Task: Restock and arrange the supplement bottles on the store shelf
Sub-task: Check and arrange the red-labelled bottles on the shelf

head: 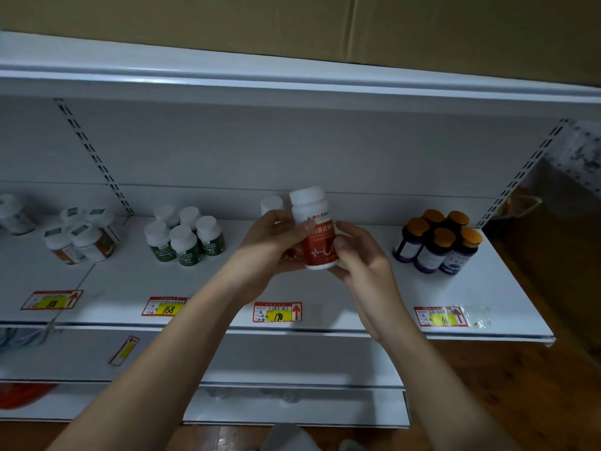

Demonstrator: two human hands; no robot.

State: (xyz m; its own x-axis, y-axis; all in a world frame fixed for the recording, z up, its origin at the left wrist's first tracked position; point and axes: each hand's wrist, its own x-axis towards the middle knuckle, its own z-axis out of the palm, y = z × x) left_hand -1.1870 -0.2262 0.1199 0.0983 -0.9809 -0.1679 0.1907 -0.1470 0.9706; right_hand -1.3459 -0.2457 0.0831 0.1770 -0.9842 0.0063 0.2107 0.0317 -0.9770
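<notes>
At the centre of the frame both hands hold a white-capped plastic bottle with a red label (317, 229) upright, above the white metal shelf (357, 288) and over the red-and-yellow price tag marked 198 (277, 311). The left hand (276, 242) has its grip curled round the bottle's left side, thumb across the label; the right hand (361, 258) cups the right side and base with bent fingers. Behind the left hand stands another white-capped bottle (271, 205), mostly hidden (its label cannot be read).

To place it well, I judge the bottle should go down just beside that hidden one, label facing out, in line with the 198 tag. Lower it flat on its base and let go only once it stands steady; a tilted landing could knock its neighbour over.

Keep it well apart from the cluster of white-capped bottles with green labels (185, 237) at centre left and the cluster of dark bottles with orange caps (439, 242) at centre right, so each product stays over its own tag. The group of white bottles with orange labels (81, 239) at far left is not involved
</notes>
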